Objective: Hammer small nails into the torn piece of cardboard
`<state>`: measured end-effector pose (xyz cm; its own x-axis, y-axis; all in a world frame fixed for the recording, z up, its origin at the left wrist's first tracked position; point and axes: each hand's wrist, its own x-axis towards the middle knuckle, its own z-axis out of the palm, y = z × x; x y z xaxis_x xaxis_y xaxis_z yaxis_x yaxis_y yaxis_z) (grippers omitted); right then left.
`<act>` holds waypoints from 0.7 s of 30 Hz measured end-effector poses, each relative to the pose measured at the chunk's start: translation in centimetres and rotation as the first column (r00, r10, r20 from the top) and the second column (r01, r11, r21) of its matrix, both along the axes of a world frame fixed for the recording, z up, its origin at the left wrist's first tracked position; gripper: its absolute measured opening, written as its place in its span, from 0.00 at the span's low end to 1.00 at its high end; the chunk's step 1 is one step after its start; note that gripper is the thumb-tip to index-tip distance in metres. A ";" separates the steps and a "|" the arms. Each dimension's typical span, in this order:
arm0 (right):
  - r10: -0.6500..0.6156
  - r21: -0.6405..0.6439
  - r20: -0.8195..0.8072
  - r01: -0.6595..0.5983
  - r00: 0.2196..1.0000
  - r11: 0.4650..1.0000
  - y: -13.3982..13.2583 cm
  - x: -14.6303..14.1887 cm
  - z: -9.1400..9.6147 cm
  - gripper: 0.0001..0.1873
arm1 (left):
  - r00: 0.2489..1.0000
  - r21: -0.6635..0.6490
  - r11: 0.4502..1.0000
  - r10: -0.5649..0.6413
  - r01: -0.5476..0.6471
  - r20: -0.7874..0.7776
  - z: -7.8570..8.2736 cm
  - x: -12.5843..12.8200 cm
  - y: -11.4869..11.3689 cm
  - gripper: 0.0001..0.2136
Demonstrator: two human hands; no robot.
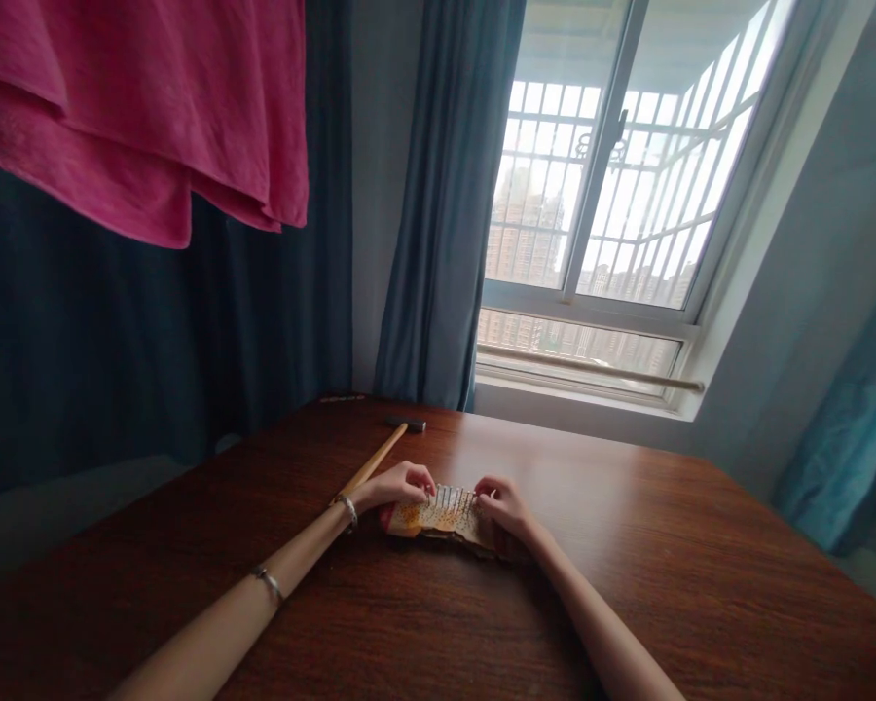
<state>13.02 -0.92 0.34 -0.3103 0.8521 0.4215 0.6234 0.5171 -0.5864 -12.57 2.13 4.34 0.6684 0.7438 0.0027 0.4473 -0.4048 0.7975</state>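
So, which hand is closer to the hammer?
The left hand: it is just beside the hammer, near its handle. The right hand is farther off, at the right end of the row of nails.

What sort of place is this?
Likely a room in a home, probably upstairs: blue curtains, a pink towel hanging at upper left, and a sliding window with bars outside it, facing tall buildings.

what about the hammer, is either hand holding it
No, the wooden-handled hammer lies on the brown table while the left hand and right hand are at the row of nails.
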 end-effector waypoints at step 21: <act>0.120 0.040 -0.099 -0.116 0.988 0.992 -1.9 -0.6 0.2 0.04 | 0.991 0.045 0.995 -0.097 0.094 0.087 -0.4 -0.6 0.6 0.12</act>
<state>12.45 -2.83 0.49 -0.3622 0.7968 0.4837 0.4952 0.6042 -0.6243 -13.13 2.77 3.95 0.7320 0.6748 0.0942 0.3334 -0.4753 0.8142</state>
